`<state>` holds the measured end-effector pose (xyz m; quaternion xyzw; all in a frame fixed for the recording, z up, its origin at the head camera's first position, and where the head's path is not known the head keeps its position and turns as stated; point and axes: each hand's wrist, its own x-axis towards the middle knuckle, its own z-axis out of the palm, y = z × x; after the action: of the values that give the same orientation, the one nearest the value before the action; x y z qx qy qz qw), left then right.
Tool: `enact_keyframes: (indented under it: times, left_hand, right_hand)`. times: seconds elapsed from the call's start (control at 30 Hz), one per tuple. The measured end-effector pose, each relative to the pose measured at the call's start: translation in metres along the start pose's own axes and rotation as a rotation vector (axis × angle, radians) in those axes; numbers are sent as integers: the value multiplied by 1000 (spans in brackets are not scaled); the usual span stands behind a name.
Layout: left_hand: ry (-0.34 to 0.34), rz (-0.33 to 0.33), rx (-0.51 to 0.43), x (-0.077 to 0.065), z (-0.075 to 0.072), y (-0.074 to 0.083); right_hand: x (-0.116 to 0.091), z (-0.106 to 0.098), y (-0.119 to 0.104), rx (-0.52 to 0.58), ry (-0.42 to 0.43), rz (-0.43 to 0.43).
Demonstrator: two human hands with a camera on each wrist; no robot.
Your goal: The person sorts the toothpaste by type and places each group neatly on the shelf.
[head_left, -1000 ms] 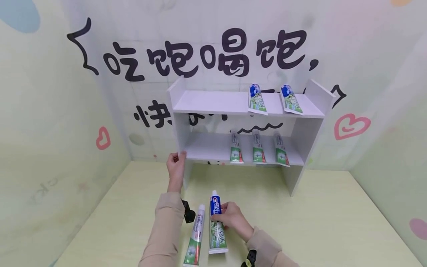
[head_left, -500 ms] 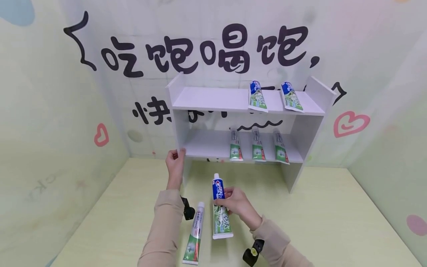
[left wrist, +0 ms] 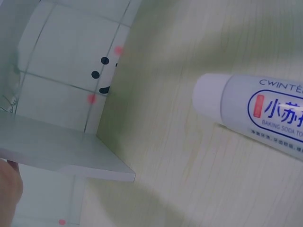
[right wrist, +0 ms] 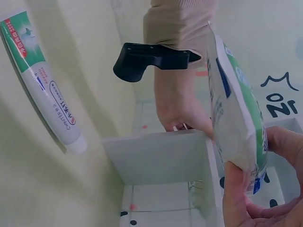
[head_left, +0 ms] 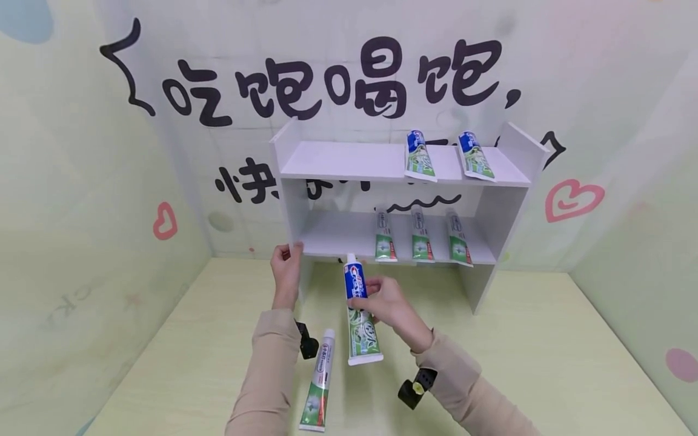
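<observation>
My right hand point(head_left: 397, 307) pinches a blue, white and green Crest toothpaste tube point(head_left: 364, 339), held above the table in front of the shelf, cap pointing away. In the right wrist view, thumb and fingers sit on both faces of this tube point(right wrist: 232, 113). My left hand point(head_left: 286, 275) grips the left side panel of the white two-tier shelf point(head_left: 338, 160) at the lower board's height. On the table below lies a silver and green toothpaste tube point(head_left: 318, 384), its cap toward the shelf; the left wrist view shows its cap end point(left wrist: 222, 99) close up.
Two Crest tubes point(head_left: 420, 157) point(head_left: 476, 157) lie on the right part of the upper board. Three silver and green tubes point(head_left: 385, 239) point(head_left: 422, 239) point(head_left: 459, 239) lie on the lower board, ends slightly over its front edge. Printed walls point(head_left: 98, 181) enclose the table point(head_left: 545, 363).
My right hand has lifted the Crest tube from beside the silver and green one and carried it forward toward the shelf. The left hand keeps its place on the side panel.
</observation>
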<state>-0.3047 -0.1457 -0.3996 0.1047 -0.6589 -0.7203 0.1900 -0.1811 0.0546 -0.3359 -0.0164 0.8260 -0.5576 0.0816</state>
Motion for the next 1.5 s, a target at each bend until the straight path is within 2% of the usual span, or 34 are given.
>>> enact_keyframes:
  times: [0.37, 0.57, 0.8, 1.13, 1.5]
  left_hand:
    - [4, 1, -3, 0, 0, 0]
    - [-1, 2, -10, 1, 0, -1]
    - [-10, -22, -23, 1, -1, -1]
    - [5, -12, -10, 2, -1, -1]
    - [11, -5, -5, 1, 0, 0]
  right_hand:
    - [0, -12, -37, -27, 20, -52]
    - [-1, -19, -56, -44, 39, -38]
    - [0, -25, -72, -81, 62, -34]
    - [1, -34, -92, -127, 79, -69]
    - [1, -44, -119, -120, 82, -93]
